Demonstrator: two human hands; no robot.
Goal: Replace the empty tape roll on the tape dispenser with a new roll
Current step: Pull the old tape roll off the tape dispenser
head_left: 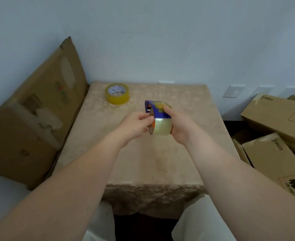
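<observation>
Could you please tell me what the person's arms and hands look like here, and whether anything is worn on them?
Both forearms are bare all the way down from the bottom edge of the picture: no sleeves show. The left hand and right hand wear no gloves, and no watch, bracelet or ring can be seen, though the image is slightly soft. Light, off-white clothing covers the lap below the arms.
</observation>
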